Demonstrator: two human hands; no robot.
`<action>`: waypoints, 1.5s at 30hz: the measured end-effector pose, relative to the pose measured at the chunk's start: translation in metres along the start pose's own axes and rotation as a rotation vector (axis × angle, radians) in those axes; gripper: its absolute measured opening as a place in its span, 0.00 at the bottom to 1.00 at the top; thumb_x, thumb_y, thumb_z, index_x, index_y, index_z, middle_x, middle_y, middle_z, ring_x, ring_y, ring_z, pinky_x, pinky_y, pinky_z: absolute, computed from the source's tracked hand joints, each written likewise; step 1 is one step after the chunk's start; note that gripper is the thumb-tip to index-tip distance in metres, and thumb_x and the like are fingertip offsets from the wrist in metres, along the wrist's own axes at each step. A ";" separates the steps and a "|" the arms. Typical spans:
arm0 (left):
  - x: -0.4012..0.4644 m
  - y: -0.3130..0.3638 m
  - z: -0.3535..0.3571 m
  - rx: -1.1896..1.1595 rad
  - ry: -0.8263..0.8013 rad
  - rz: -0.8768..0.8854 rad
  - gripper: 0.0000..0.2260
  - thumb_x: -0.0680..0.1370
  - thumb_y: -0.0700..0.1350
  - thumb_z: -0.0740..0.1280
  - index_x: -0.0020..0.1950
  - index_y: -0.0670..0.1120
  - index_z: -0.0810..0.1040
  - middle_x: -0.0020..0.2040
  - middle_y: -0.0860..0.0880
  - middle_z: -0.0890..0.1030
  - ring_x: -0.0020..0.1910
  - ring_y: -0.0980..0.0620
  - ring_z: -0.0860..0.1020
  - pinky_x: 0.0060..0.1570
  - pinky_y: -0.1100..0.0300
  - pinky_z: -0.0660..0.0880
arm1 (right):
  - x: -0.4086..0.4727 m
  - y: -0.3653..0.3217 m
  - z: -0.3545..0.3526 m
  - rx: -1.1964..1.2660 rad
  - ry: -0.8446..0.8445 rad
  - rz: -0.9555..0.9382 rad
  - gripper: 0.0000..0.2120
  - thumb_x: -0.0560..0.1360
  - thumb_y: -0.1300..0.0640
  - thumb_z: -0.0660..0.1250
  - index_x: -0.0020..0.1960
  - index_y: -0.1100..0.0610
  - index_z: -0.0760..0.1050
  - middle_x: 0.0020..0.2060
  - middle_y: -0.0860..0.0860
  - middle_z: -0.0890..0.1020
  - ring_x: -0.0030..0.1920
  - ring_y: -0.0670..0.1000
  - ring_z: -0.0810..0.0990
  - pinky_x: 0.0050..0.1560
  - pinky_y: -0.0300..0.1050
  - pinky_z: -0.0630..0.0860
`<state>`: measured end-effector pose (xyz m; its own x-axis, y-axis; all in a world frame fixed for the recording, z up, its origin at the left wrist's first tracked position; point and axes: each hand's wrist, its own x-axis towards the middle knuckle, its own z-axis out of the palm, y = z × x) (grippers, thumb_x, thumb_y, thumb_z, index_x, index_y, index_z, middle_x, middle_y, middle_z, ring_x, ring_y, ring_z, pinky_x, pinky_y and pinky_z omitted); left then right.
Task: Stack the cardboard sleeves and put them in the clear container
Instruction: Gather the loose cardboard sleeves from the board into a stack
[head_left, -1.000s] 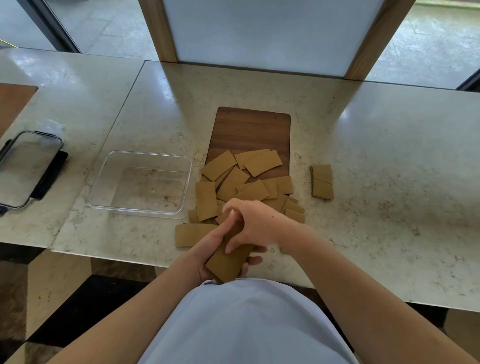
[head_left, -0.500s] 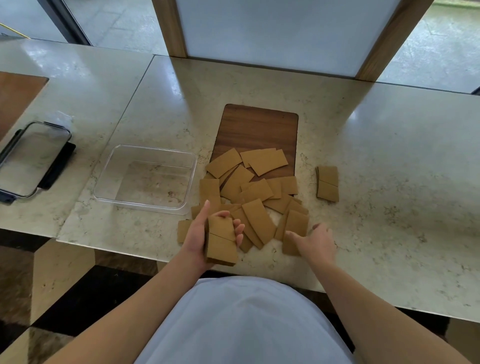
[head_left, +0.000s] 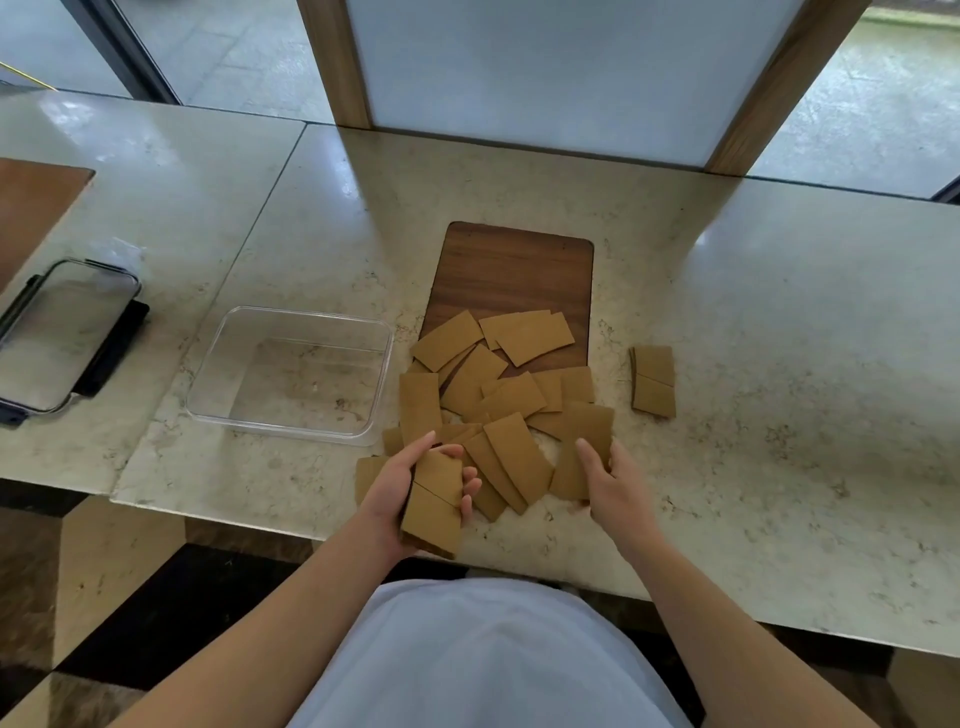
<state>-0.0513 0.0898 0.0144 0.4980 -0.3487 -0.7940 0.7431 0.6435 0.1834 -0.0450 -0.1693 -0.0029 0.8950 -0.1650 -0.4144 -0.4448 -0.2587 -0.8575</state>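
Several flat brown cardboard sleeves (head_left: 511, 395) lie scattered over the near end of a dark wooden board (head_left: 514, 270) and the marble counter. My left hand (head_left: 395, 488) grips a small stack of sleeves (head_left: 434, 506) at the counter's front edge. My right hand (head_left: 613, 480) pinches one sleeve (head_left: 584, 447) at the right of the pile and lifts its near end. The clear container (head_left: 291, 371) stands with nothing in it left of the pile. A separate small stack of sleeves (head_left: 653, 380) lies to the right.
A clear lid with dark clips (head_left: 57, 332) lies at the far left on the counter. A brown board corner (head_left: 31, 202) shows at the left edge. Wooden window posts stand behind the counter.
My right hand left the stack in my left hand, reached right and took hold of a loose sleeve, now raising it. My left hand keeps the stack and moved slightly forward.
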 end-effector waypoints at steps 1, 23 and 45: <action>-0.001 0.004 0.002 0.004 -0.004 -0.010 0.16 0.79 0.56 0.70 0.51 0.42 0.82 0.46 0.38 0.81 0.41 0.41 0.83 0.35 0.51 0.81 | -0.001 -0.014 0.002 0.003 -0.131 0.005 0.09 0.82 0.42 0.64 0.53 0.46 0.78 0.36 0.45 0.82 0.30 0.47 0.79 0.28 0.44 0.76; -0.007 0.030 0.030 0.421 -0.424 -0.151 0.26 0.79 0.61 0.69 0.67 0.43 0.78 0.51 0.38 0.81 0.43 0.42 0.81 0.37 0.52 0.81 | 0.006 -0.117 0.060 -0.573 -0.473 -0.096 0.17 0.69 0.46 0.81 0.48 0.50 0.76 0.44 0.48 0.81 0.41 0.49 0.81 0.38 0.45 0.82; 0.001 -0.012 0.036 0.025 -0.263 0.121 0.26 0.79 0.68 0.61 0.59 0.46 0.77 0.51 0.35 0.83 0.44 0.40 0.84 0.38 0.52 0.82 | 0.017 -0.035 0.016 -0.306 -0.269 0.065 0.15 0.82 0.45 0.65 0.50 0.57 0.78 0.41 0.51 0.83 0.43 0.51 0.82 0.48 0.49 0.80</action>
<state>-0.0437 0.0570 0.0319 0.6803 -0.4372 -0.5882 0.6803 0.6754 0.2848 -0.0141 -0.1478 0.0152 0.8237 0.0540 -0.5645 -0.4541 -0.5334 -0.7137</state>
